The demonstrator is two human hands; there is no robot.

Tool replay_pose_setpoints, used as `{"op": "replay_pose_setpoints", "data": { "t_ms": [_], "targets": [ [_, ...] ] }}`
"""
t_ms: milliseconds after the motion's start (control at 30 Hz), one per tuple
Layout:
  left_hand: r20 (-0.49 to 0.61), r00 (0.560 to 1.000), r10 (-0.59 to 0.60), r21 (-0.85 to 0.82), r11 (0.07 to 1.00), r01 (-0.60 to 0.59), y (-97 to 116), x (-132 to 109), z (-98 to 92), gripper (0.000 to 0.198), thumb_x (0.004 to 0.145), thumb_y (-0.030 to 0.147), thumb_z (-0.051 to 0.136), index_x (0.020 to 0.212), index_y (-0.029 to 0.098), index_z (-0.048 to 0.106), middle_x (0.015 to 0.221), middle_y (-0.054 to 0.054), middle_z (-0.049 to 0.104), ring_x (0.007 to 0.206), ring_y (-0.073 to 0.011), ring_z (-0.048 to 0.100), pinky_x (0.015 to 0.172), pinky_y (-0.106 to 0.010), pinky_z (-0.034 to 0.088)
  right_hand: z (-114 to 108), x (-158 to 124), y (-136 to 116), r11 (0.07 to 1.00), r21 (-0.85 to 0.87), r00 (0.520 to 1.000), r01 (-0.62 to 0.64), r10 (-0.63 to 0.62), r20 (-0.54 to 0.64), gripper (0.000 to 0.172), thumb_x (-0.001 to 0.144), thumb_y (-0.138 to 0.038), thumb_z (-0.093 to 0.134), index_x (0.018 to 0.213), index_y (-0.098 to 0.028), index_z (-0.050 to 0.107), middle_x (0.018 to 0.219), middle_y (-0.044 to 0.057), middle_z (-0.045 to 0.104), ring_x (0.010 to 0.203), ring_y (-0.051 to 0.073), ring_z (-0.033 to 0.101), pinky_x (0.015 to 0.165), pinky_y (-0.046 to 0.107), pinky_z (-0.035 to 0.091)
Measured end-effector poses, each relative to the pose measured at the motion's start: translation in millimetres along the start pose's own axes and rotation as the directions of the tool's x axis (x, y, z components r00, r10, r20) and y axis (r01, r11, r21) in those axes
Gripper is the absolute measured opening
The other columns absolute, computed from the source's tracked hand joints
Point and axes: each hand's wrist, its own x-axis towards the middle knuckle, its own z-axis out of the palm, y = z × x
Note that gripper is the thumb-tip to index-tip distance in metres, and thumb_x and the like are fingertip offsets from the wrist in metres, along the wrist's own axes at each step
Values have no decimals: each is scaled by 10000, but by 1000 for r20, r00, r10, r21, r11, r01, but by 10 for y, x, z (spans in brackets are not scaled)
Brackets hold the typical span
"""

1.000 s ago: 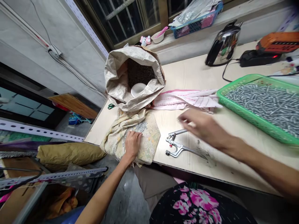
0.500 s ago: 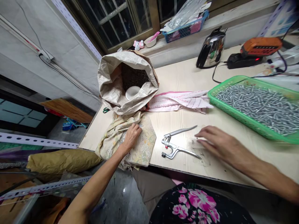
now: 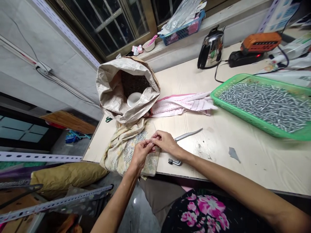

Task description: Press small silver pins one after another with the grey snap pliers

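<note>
My left hand [image 3: 141, 151] and my right hand [image 3: 163, 141] meet fingertip to fingertip above a patterned cloth [image 3: 152, 165]. Both are pinched closed; whatever sits between the fingers is too small to make out. Beneath and left of them, a pile of small silvery metal pins [image 3: 130, 147] lies on the cloth. Hand pliers with a spring and a C-shaped jaw [image 3: 175, 162] rest on the table, partly covered by my right hand and forearm; one grey handle [image 3: 189, 134] points to the back right.
A green basket [image 3: 252, 120] full of similar metal pieces stands at right. An open woven sack [image 3: 109, 94] holding dark small bits and a white bowl [image 3: 134, 99] is at the back left. Also about are a pink-white cloth [image 3: 184, 103], a kettle [image 3: 211, 48], an orange battery [image 3: 261, 42] and a grey scrap [image 3: 233, 153].
My right hand has moved left from the table beside the pliers to meet my left hand. My left hand has lifted off the pile of pins and shifted slightly right.
</note>
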Motion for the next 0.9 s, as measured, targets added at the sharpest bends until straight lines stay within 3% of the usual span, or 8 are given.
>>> {"op": "replay_pose_setpoints", "data": {
  "t_ms": [133, 267, 467, 567, 633, 767, 833, 900],
  "targets": [
    [4, 1000, -18, -50, 999, 18, -32, -34, -11, 461, 502, 366, 904, 824, 104, 704, 717, -21, 679, 631, -106, 605, 670, -241, 513, 49, -19, 39, 999, 3, 999, 34, -34, -20, 80, 791, -252, 635, 760, -177, 637, 671, -34, 628, 616, 98, 536, 577, 209, 391],
    [-35, 999, 23, 14, 1000, -23, -67, -44, -108, 416, 506, 369, 901, 741, 109, 675, 681, -10, 668, 612, -106, 599, 625, -223, 498, 72, -11, 40, 1000, 22, 1000, 7, -7, 26, 93, 779, -261, 652, 745, -174, 651, 676, -17, 649, 635, 110, 564, 582, 215, 405],
    [57, 983, -176, -120, 976, 182, -82, -60, -318, 434, 507, 329, 915, 782, 96, 674, 671, -17, 667, 574, -78, 590, 648, -215, 534, 213, 4, 70, 993, 118, 995, -25, 14, 94, 101, 815, -259, 624, 792, -167, 660, 684, -3, 660, 592, 119, 590, 565, 229, 443],
    [17, 974, -227, -166, 960, 226, -116, -66, -410, 442, 515, 271, 913, 843, 99, 672, 716, -28, 685, 589, -76, 601, 656, -210, 540, 307, 27, 97, 995, 102, 991, -3, -11, 135, 120, 861, -250, 582, 836, -171, 668, 682, -1, 662, 615, 128, 611, 599, 239, 472],
    [-81, 977, -196, -129, 974, 185, -143, -73, -469, 436, 511, 292, 906, 826, 101, 672, 709, -19, 678, 592, -84, 603, 650, -217, 535, 329, 51, 94, 997, 39, 986, 70, -75, 148, 145, 891, -230, 550, 929, -171, 677, 759, 21, 686, 682, 140, 633, 676, 265, 498],
    [-293, 956, 34, 107, 994, -3, -164, -131, -535, 421, 519, 378, 870, 785, 112, 681, 672, 16, 650, 558, -89, 578, 595, -219, 502, 143, 37, 10, 908, -200, 929, 369, -351, 120, 355, 880, -205, 592, 1233, -166, 590, 1243, 133, 592, 952, 180, 617, 887, 348, 478],
    [-270, 961, 57, 156, 988, -15, -153, -188, -496, 429, 534, 395, 858, 810, 116, 683, 663, 22, 643, 553, -93, 574, 583, -223, 494, -41, -40, -45, 858, -294, 907, 421, -393, 154, 362, 904, -223, 573, 1260, -155, 576, 1217, 140, 584, 970, 191, 604, 881, 354, 476],
    [-198, 980, 2, 124, 992, 23, -132, -250, -395, 439, 548, 405, 855, 829, 117, 679, 657, 20, 640, 558, -100, 581, 592, -231, 500, -209, -157, -82, 833, -340, 899, 437, -388, 204, 288, 940, -237, 526, 1200, -156, 620, 1048, 103, 629, 924, 186, 603, 842, 338, 479]
  ]
}}
